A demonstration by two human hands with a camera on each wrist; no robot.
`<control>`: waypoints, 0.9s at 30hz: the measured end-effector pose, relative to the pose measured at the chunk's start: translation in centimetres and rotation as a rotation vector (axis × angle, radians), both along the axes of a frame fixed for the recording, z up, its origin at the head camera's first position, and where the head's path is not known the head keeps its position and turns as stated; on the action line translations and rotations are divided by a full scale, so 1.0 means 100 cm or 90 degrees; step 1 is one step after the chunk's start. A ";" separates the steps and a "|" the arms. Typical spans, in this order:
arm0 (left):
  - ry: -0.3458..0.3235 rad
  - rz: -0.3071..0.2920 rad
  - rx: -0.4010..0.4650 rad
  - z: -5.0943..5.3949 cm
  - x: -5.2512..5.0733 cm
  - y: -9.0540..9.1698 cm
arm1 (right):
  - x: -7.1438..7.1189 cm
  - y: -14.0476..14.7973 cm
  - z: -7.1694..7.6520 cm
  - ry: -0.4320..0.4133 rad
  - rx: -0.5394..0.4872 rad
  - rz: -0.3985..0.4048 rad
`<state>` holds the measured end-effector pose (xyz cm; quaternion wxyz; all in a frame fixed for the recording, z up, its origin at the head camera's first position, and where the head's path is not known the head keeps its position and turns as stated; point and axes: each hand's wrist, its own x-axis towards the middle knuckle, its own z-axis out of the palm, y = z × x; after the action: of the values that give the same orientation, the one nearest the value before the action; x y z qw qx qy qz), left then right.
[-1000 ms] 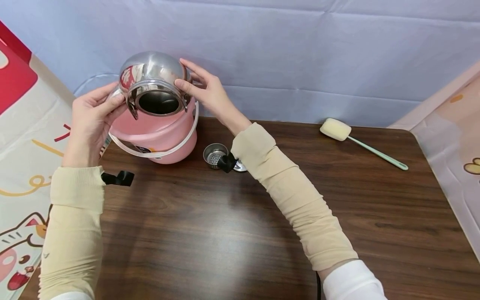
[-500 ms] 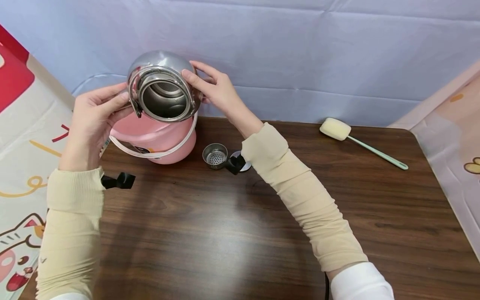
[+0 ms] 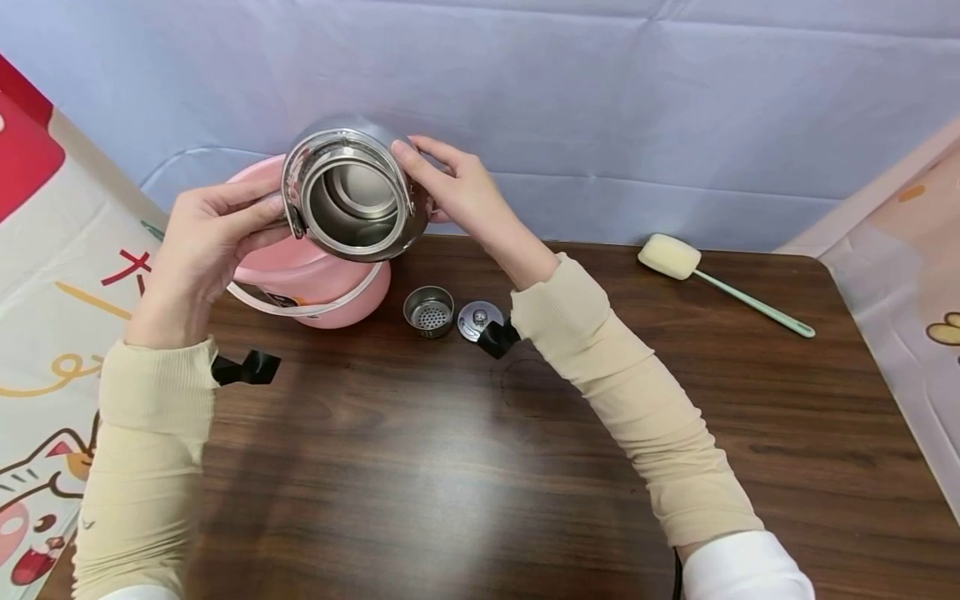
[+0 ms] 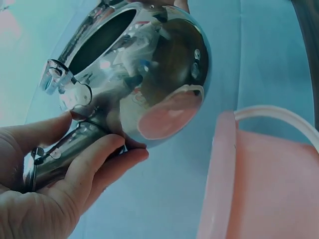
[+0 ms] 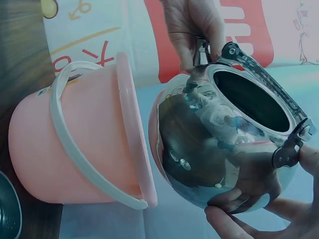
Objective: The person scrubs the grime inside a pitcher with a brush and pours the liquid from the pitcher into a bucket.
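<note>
A shiny stainless steel teapot (image 3: 358,200) is held up above and partly in front of the pink bucket (image 3: 330,287). It is tilted so that its round, lidless mouth faces me, and the inside shows. My left hand (image 3: 206,237) grips the short spout (image 4: 75,149) between thumb and fingers, as the left wrist view shows. On the other side, my right hand (image 3: 465,187) holds the round body, thumb near the handle's hinge and fingers underneath. The teapot's bail handle (image 5: 271,87) lies folded down beside the mouth.
A perforated steel strainer (image 3: 429,312) stands on the wooden table (image 3: 450,467) right of the bucket. Beside it lies a small knobbed lid (image 3: 478,318). Farther right rests a sponge brush (image 3: 670,257) with a green handle. A pale cloth (image 3: 600,108) hangs behind.
Both hands have moved right and slightly down with the teapot. Its mouth has turned up toward me, showing more of the inside. The lid has come into fuller view.
</note>
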<state>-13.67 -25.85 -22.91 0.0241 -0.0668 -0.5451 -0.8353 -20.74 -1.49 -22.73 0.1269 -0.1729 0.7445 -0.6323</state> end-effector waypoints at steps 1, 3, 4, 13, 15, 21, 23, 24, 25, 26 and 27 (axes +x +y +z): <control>-0.004 0.002 -0.008 0.001 0.000 0.001 | 0.001 0.002 0.000 0.011 0.009 0.001; -0.011 0.008 -0.019 0.002 0.000 0.004 | 0.002 0.005 0.001 0.024 0.026 0.002; -0.015 0.010 -0.021 0.003 0.000 0.005 | 0.003 0.006 0.001 0.028 0.030 0.004; -0.029 0.007 -0.023 0.009 -0.001 0.013 | 0.008 0.018 0.006 0.106 0.066 0.030; -0.032 -0.005 -0.019 0.009 -0.002 0.015 | 0.009 0.022 0.007 0.146 0.096 0.030; -0.050 -0.032 -0.008 0.006 -0.006 0.023 | 0.016 0.036 0.006 0.210 0.126 0.037; -0.049 -0.047 -0.017 0.005 -0.007 0.026 | 0.018 0.041 0.005 0.216 0.120 0.038; -0.048 -0.055 -0.021 0.005 -0.008 0.027 | 0.019 0.043 0.004 0.219 0.120 0.036; -0.048 -0.063 -0.024 0.005 -0.009 0.029 | 0.020 0.046 0.003 0.220 0.117 0.035; -0.049 -0.069 -0.027 0.004 -0.009 0.030 | 0.021 0.048 0.002 0.222 0.114 0.034; -0.053 -0.075 -0.029 0.004 -0.010 0.031 | 0.022 0.051 0.001 0.223 0.109 0.034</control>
<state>-14.66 -22.70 -22.53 -0.0493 -0.0643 -0.5595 -0.8249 -18.49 3.63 -22.58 0.0262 -0.2887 0.8014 -0.5232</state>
